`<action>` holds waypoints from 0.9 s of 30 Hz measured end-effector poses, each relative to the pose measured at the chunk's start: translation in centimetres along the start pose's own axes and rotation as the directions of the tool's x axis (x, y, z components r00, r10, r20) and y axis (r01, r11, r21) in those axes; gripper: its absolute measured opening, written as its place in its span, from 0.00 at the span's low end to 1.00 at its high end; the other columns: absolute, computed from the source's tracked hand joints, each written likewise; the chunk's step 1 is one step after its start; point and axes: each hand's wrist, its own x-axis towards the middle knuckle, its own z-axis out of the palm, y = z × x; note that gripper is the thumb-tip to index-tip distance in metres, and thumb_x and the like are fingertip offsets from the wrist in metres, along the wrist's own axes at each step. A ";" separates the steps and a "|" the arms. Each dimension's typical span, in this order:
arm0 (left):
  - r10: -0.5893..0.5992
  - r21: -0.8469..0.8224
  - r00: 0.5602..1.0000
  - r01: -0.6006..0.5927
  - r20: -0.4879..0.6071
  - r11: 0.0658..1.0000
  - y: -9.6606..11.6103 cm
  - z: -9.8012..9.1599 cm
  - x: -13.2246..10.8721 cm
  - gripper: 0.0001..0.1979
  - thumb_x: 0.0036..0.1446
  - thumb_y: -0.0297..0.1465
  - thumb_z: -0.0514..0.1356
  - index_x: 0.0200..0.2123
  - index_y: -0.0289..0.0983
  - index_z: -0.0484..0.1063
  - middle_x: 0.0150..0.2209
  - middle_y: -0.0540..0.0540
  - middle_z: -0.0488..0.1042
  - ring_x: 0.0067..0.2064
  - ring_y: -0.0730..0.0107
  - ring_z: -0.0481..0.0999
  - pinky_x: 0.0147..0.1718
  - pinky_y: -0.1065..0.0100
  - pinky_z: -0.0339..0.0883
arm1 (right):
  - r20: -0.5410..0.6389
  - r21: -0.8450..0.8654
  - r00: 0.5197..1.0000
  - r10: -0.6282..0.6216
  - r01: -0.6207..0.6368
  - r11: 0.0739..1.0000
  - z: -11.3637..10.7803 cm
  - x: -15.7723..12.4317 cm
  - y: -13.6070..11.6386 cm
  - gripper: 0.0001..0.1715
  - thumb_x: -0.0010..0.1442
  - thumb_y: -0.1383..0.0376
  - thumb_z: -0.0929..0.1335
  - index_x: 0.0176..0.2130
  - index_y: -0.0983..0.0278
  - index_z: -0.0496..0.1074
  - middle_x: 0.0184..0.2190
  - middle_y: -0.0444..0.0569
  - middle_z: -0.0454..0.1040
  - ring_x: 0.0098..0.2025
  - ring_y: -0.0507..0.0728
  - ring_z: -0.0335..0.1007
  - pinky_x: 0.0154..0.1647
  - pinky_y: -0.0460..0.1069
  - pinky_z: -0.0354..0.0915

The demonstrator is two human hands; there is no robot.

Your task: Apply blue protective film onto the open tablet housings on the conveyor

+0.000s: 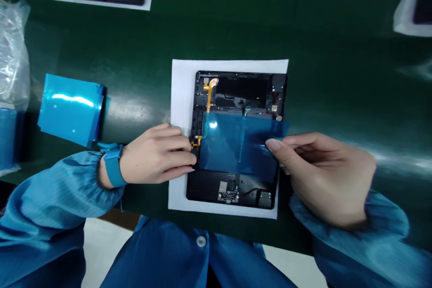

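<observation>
Over green worktop, pinching film by three-o'clock edge with right hand (cannot tell grip of left hand). Avoid creasing.

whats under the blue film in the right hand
Under the blue film is the middle of the open device, with a narrow strip showing through. Finer detail there is masked.

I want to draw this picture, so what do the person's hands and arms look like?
The left hand and right hand are bare, with no gloves. The shiny blue left sleeve and right sleeve are loose, with puffy, gathered cuffs. A blue wristband goes around the left wrist.
</observation>
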 end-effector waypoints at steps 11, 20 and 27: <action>-0.031 0.016 0.999 0.031 0.005 0.999 0.1 0.0 -0.3 0.08 0.70 0.34 0.61 0.45 0.38 0.77 0.40 0.46 0.80 0.39 0.67 0.76 0.36 0.64 0.67 | 0.022 0.009 0.999 -0.044 0.044 0.999 0.2 0.1 -0.1 0.07 0.53 0.61 0.80 0.30 0.60 0.82 0.22 0.40 0.79 0.20 0.49 0.72 0.21 0.43 0.69; -0.246 0.199 0.969 0.240 0.009 0.950 0.1 0.4 0.1 0.54 0.59 0.59 0.64 0.73 0.28 0.53 0.72 0.25 0.60 0.73 0.34 0.59 0.67 0.38 0.59 | 0.034 0.039 0.998 -0.052 0.050 0.998 0.1 0.2 -0.4 0.05 0.56 0.60 0.78 0.32 0.56 0.81 0.24 0.38 0.80 0.22 0.51 0.73 0.23 0.46 0.72; -0.323 0.180 0.945 0.311 0.043 0.933 0.3 0.8 0.3 0.57 0.58 0.64 0.60 0.77 0.33 0.48 0.74 0.31 0.56 0.76 0.38 0.55 0.74 0.39 0.49 | 0.003 -0.141 0.980 -0.199 0.197 0.970 -1.6 -1.8 -1.1 0.06 0.56 0.58 0.79 0.35 0.54 0.82 0.28 0.40 0.82 0.24 0.53 0.74 0.24 0.49 0.71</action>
